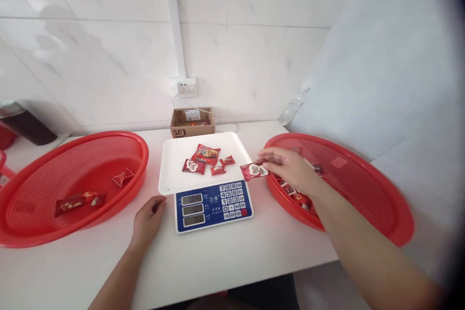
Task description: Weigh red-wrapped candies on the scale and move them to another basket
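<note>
My right hand (286, 167) pinches a red candy packet (254, 170) just off the right edge of the white scale tray (170, 174), above the left rim of the right red basket (363, 193). Several red packets (205, 157) lie on the tray of the blue-faced scale (214, 206). My left hand (147, 220) rests on the table by the scale's left front corner, fingers curled with nothing in them. More packets (298, 196) lie in the right basket under my right wrist.
A left red basket (72, 155) holds a few packets (78, 199). A small cardboard box (192, 123) sits behind the scale under a wall socket (187, 88). A dark container (25, 126) stands at the far left. A white panel borders the right.
</note>
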`<action>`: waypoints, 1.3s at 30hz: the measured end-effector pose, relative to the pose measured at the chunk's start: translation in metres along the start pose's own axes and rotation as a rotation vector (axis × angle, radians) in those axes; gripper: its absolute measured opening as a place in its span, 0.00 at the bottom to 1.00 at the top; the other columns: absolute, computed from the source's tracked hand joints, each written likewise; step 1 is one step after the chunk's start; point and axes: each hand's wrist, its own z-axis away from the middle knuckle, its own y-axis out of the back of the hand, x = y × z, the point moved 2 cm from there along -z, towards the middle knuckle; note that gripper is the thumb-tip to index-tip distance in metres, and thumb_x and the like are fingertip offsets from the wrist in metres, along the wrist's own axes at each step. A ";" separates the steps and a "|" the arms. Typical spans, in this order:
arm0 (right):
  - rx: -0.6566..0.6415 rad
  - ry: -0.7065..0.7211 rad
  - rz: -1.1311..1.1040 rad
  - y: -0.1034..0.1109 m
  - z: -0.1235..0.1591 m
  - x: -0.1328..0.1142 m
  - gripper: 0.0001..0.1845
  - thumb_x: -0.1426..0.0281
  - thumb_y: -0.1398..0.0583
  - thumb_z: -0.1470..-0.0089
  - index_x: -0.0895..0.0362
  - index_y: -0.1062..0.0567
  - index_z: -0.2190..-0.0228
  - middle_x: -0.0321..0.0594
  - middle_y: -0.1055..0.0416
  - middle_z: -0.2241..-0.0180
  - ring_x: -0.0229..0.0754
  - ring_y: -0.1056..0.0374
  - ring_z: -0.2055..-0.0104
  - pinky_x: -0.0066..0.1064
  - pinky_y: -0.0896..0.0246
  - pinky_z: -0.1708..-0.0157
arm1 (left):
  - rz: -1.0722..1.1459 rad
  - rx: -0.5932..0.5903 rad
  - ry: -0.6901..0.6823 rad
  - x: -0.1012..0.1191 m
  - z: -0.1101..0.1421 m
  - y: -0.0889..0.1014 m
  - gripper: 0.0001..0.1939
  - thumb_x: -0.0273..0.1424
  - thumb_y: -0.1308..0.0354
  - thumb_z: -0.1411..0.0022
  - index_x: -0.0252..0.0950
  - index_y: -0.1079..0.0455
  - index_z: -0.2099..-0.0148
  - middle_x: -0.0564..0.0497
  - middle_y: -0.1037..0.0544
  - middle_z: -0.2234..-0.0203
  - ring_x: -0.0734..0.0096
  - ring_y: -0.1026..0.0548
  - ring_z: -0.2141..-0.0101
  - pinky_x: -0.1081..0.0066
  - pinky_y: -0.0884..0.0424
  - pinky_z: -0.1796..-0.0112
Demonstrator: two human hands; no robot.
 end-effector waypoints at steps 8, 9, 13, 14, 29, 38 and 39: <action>-0.105 0.115 0.026 -0.054 -0.005 -0.009 0.15 0.75 0.44 0.54 0.55 0.27 0.62 0.38 0.25 0.63 0.39 0.30 0.62 0.34 0.34 0.60 | 0.035 -0.002 -0.013 -0.001 0.003 -0.001 0.12 0.39 0.49 0.48 0.40 0.31 0.63 0.53 0.24 0.69 0.69 0.27 0.67 0.70 0.33 0.62; -0.111 0.113 0.026 -0.055 -0.004 -0.010 0.14 0.75 0.44 0.54 0.55 0.27 0.62 0.38 0.25 0.64 0.39 0.30 0.62 0.34 0.34 0.60 | 0.036 -0.004 -0.011 -0.001 0.004 -0.002 0.12 0.39 0.49 0.48 0.40 0.31 0.63 0.53 0.24 0.69 0.69 0.27 0.67 0.71 0.33 0.62; -0.126 0.096 0.018 -0.060 -0.002 -0.014 0.14 0.75 0.43 0.54 0.56 0.27 0.63 0.40 0.25 0.63 0.40 0.30 0.61 0.35 0.35 0.59 | 0.041 -0.008 -0.007 0.000 0.004 -0.001 0.12 0.39 0.49 0.48 0.40 0.31 0.64 0.52 0.24 0.69 0.69 0.28 0.67 0.71 0.33 0.63; -0.128 0.094 0.013 -0.062 -0.003 -0.015 0.13 0.75 0.43 0.54 0.56 0.27 0.63 0.40 0.25 0.63 0.40 0.30 0.61 0.35 0.35 0.59 | 0.041 -0.010 -0.007 0.001 0.005 -0.001 0.12 0.39 0.49 0.48 0.40 0.31 0.64 0.52 0.24 0.69 0.69 0.28 0.67 0.70 0.33 0.63; 0.178 0.148 -0.024 -0.072 0.027 -0.009 0.14 0.63 0.43 0.49 0.54 0.28 0.60 0.40 0.28 0.62 0.41 0.32 0.61 0.35 0.36 0.59 | 0.045 -0.009 -0.002 0.001 0.006 0.000 0.13 0.39 0.49 0.48 0.39 0.31 0.64 0.52 0.24 0.69 0.69 0.28 0.67 0.70 0.33 0.63; 0.090 0.036 0.125 -0.076 0.092 0.052 0.12 0.63 0.45 0.46 0.54 0.29 0.61 0.41 0.29 0.61 0.41 0.32 0.63 0.34 0.36 0.62 | 0.038 -0.006 0.018 0.006 0.006 0.000 0.14 0.40 0.50 0.48 0.38 0.30 0.64 0.52 0.24 0.68 0.69 0.27 0.66 0.71 0.33 0.63; 0.085 0.021 0.134 -0.074 0.095 0.056 0.12 0.63 0.45 0.46 0.54 0.29 0.61 0.42 0.28 0.62 0.41 0.32 0.63 0.34 0.36 0.63 | 0.035 -0.004 0.019 0.007 0.006 0.000 0.14 0.40 0.50 0.49 0.38 0.30 0.64 0.51 0.24 0.68 0.69 0.27 0.66 0.71 0.33 0.63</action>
